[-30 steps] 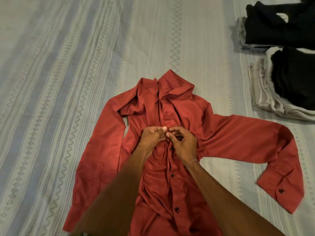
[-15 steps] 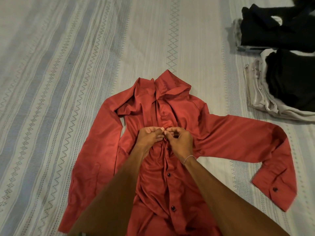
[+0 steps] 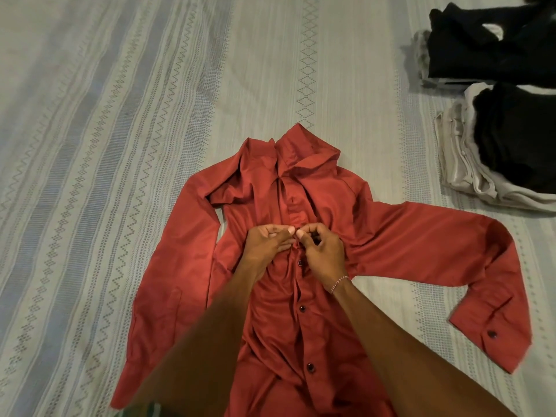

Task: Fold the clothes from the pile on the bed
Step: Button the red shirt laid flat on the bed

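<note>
Pale grey-white bedspread with woven zigzag and diamond stripes (image 3: 150,121) fills the frame; everything sits on it. Red long-sleeved button-up shirt (image 3: 400,245) lies face up mid-frame, collar pointing away from the person, one sleeve running down the left, the other spread out right with its cuff bent back toward the person. Body fabric is bunched and wrinkled, not flat.

Far right of the shirt, well apart from it: folded black garment over folded cream-white cloth (image 3: 463,176), cut off by the frame edge. Beyond that stack, a second folded black garment (image 3: 481,55), also cropped, with pale cloth showing under it.

Both forearms cross the lower shirt and hide much of the placket and hem; the hem is also cut off at the bottom edge.

Left hand (image 3: 267,245) and right hand (image 3: 323,251) meet at the placket below the collar, fingers curled, each pinching the shirt front. Whether a button sits between the fingertips is too small to tell. Thin beaded bracelet (image 3: 340,281) on the right wrist. Dark buttons (image 3: 302,308) visible down the placket nearer the person.
</note>
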A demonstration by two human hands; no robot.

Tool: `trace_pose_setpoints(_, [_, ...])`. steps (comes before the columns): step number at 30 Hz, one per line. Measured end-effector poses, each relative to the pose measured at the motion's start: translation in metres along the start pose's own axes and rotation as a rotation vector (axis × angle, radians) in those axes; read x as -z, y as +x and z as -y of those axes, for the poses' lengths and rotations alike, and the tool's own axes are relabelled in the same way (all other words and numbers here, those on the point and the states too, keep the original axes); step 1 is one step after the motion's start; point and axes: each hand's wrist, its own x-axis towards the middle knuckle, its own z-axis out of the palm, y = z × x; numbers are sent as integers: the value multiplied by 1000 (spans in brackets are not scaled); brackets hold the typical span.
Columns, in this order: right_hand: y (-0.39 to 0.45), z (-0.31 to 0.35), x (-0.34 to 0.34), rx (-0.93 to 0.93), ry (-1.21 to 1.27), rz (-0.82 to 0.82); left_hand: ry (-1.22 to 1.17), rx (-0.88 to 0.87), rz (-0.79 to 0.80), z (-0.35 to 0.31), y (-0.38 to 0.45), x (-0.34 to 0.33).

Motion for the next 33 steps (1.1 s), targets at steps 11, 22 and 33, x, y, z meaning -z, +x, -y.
trace_pose_setpoints(11, [6, 0, 9, 110, -102, 102, 56, -53, -83, 0, -6, -8])
trace_pose_setpoints(22, [-64, 0, 39, 155, -836, 212, 693, -210, -430, 42, -68, 0])
trace_pose_setpoints(33, [-82, 29, 45, 205, -713, -144, 894, -429, -349, 10, -93, -19])
